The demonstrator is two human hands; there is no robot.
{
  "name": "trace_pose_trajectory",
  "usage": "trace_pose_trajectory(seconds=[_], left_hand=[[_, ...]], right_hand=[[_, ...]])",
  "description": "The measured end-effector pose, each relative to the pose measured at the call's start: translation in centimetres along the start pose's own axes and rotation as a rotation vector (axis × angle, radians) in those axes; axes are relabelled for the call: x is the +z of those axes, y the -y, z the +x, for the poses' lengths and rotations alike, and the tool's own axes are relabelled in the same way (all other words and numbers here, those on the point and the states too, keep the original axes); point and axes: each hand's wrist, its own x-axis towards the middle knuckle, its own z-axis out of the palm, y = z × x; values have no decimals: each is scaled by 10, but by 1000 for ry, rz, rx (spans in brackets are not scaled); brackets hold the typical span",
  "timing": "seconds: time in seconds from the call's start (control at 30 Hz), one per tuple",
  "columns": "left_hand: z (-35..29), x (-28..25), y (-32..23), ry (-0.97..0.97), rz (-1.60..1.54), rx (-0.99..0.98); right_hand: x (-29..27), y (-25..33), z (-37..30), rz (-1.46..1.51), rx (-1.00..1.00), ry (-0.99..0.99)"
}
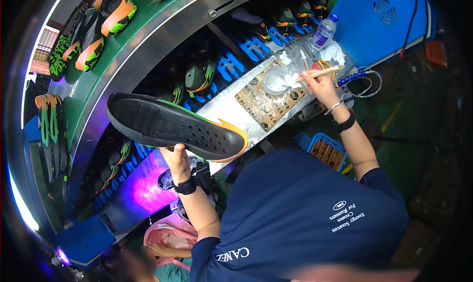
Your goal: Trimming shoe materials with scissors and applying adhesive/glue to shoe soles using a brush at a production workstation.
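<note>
Your left hand (176, 158) grips the black shoe sole (172, 124), fingers hidden beneath; your right hand (319, 82) clamps a brush (322, 73), bristles lost in the white bowl (276, 80)

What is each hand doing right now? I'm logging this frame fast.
Left hand: closed, holding up the black shoe sole.
Right hand: closed on a brush at the white bowl.

Water bottle (323, 31) by blue panel (379, 20) — shoes (111, 13) on conveyor (162, 30)
</note>
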Motion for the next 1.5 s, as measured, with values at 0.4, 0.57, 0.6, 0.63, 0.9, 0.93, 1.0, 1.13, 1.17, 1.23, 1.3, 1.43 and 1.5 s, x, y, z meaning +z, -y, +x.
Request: trace_pose_trajectory(seconds=[0.4, 0.57, 0.6, 0.63, 0.9, 0.93, 1.0, 1.13, 1.17, 1.23, 1.3, 1.43, 1.5], left_hand=[[-23, -12, 17, -71, -105, -270], [-22, -11, 17, -11, -130, -271], [-21, -10, 15, -22, -157, -284], [-20, -6, 12, -23, -156, -284], [14, 34, -10, 189, 84, -25], [18, 43, -18, 257, 58, -44], [22, 54, -32, 303, 114, -8], [25, 70, -48, 383, 162, 44], [26, 71, -51, 398, 171, 44], [27, 72, -55, 412, 190, 46], [27, 71, -56, 425, 209, 45], [23, 73, -59, 438, 235, -1], [22, 76, -59, 446, 212, -31]], right_hand=[[12, -92, 69, -264, -16, 26], [15, -89, 73, -358, -19, 39], [15, -84, 73, -301, -3, 22], [14, -78, 72, -300, -2, 22], [19, 54, 27, 227, -134, 247], [21, 69, 19, 193, -165, 301], [31, 96, 2, 191, -187, 378], [47, 109, -13, 115, -287, 525], [49, 109, -14, 37, -329, 551], [53, 109, -14, -25, -359, 570], [57, 108, -15, -20, -324, 590], [64, 112, -13, 3, -318, 585], [68, 114, -9, 14, -335, 588]])
